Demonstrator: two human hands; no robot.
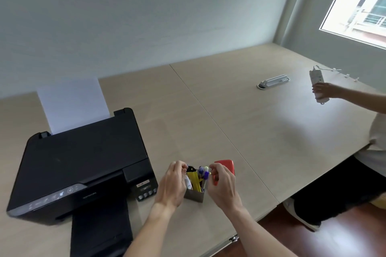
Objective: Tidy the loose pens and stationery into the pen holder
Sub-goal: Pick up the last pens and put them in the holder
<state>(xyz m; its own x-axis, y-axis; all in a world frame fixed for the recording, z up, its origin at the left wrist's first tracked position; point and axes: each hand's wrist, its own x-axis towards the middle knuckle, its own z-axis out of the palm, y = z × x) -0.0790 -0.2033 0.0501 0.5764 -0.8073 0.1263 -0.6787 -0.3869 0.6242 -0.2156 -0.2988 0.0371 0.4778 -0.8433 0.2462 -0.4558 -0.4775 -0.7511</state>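
Note:
A small grey pen holder (pixel 194 195) stands on the desk just right of the printer. In it are a yellow cutter with a black top (pixel 193 179), several blue and purple pens (pixel 203 174) and a white item (pixel 188 183). My left hand (pixel 173 183) is against the holder's left side, its fingertips pinched on the cutter's black top. On the holder's right, my right hand (pixel 222 186) has its fingers curled and thumb and forefinger close together by the pale pen tips. A bit of red shows inside this hand; I cannot tell whether it is held.
A black printer (pixel 83 162) with white paper (pixel 73 102) fills the left of the desk. A red box (pixel 226 164) sits just behind my right hand. Far right, another person's hand (pixel 325 91) holds a white power strip (pixel 317 83). A white cable-port cover (pixel 273 81) lies beyond.

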